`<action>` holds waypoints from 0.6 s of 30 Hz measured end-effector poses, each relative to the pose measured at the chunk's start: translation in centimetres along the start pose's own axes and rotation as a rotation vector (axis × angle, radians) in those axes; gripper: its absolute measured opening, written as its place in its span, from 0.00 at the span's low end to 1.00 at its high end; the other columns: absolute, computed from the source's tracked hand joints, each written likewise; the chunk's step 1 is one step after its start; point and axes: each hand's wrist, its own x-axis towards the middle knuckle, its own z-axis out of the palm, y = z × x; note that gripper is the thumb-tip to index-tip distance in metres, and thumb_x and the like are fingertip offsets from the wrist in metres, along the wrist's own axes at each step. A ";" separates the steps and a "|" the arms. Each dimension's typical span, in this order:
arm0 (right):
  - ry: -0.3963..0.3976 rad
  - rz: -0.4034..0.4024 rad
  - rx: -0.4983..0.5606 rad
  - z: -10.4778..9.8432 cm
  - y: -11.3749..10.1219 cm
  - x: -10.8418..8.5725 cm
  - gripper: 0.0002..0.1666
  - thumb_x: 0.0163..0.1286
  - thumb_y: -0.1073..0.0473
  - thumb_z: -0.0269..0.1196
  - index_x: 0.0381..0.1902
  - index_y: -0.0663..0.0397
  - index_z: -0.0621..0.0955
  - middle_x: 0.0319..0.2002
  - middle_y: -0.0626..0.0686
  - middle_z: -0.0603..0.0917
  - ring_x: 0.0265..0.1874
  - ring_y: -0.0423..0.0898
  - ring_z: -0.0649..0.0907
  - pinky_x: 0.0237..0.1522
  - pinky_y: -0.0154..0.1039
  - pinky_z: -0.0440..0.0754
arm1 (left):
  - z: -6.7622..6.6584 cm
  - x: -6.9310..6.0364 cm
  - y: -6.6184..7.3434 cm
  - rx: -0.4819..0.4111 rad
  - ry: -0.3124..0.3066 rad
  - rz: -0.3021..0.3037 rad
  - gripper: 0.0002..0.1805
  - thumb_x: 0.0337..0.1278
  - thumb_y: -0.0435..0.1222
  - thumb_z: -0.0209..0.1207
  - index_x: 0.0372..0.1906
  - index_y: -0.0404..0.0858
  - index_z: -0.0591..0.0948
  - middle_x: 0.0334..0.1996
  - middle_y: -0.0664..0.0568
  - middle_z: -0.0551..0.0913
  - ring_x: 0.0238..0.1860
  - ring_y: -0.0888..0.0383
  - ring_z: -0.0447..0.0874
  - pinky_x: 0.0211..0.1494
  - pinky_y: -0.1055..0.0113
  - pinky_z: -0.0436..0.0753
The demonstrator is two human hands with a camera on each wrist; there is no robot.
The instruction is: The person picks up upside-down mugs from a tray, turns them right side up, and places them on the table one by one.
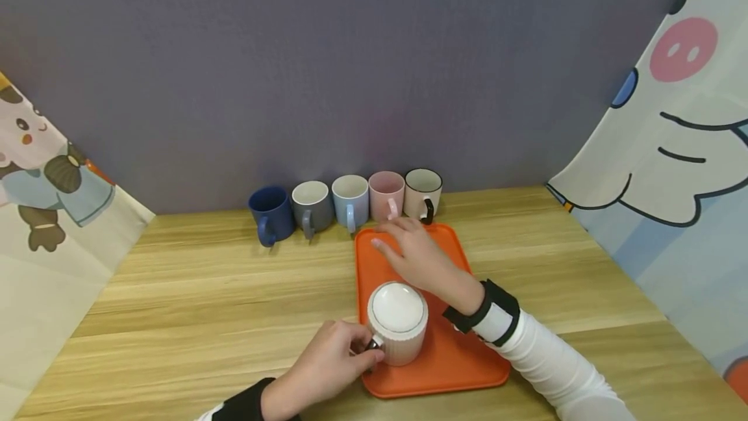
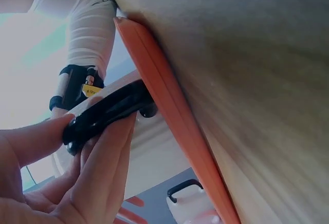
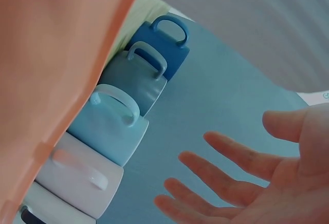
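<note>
A white ribbed mug (image 1: 403, 347) with a smooth round white top stands on an orange tray (image 1: 461, 372). Whether that top is a lid or an upturned base, I cannot tell. My left hand (image 1: 327, 364) pinches its black handle (image 2: 110, 110) between thumb and fingers. Over the far part of the tray, my right hand (image 1: 417, 257) hovers with fingers spread and nothing in them. Its fingertips overlap the pink mug (image 1: 386, 187) in the head view, but the right wrist view shows the right hand (image 3: 247, 178) apart from the mugs.
Along the grey back wall (image 1: 327, 76) stand a navy mug (image 1: 277, 216), a grey mug (image 1: 318, 213), a light blue mug (image 1: 359, 208), the pink one and a cream mug (image 1: 416, 199) with a black handle. Printed cloths (image 1: 672, 148) hang at both sides of the wooden table (image 1: 222, 317).
</note>
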 end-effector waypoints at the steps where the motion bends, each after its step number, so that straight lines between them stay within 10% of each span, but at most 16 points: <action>1: 0.004 -0.001 0.001 0.0 0.0 0.0 0.25 0.72 0.46 0.53 0.57 0.56 0.77 0.60 0.62 0.75 0.62 0.59 0.71 0.61 0.56 0.71 | 0.0 0.0 0.0 0.011 0.006 0.001 0.10 0.54 0.37 0.64 0.20 0.43 0.81 0.17 0.63 0.80 0.19 0.74 0.69 0.22 0.78 0.70; 9: 0.056 -0.003 0.000 -0.7 0.5 0.2 0.24 0.71 0.48 0.55 0.55 0.59 0.78 0.56 0.60 0.78 0.58 0.58 0.75 0.60 0.55 0.72 | -0.3 0.1 0.2 0.060 0.091 0.015 0.08 0.54 0.33 0.63 0.21 0.42 0.81 0.19 0.62 0.80 0.21 0.74 0.71 0.24 0.77 0.72; 18: 0.090 -0.006 0.027 -1.3 1.1 0.3 0.20 0.72 0.49 0.55 0.50 0.59 0.80 0.51 0.58 0.80 0.56 0.56 0.76 0.59 0.54 0.73 | -0.8 0.8 -0.1 -0.096 0.128 -0.091 0.08 0.60 0.36 0.60 0.27 0.38 0.83 0.22 0.54 0.83 0.23 0.67 0.76 0.25 0.75 0.75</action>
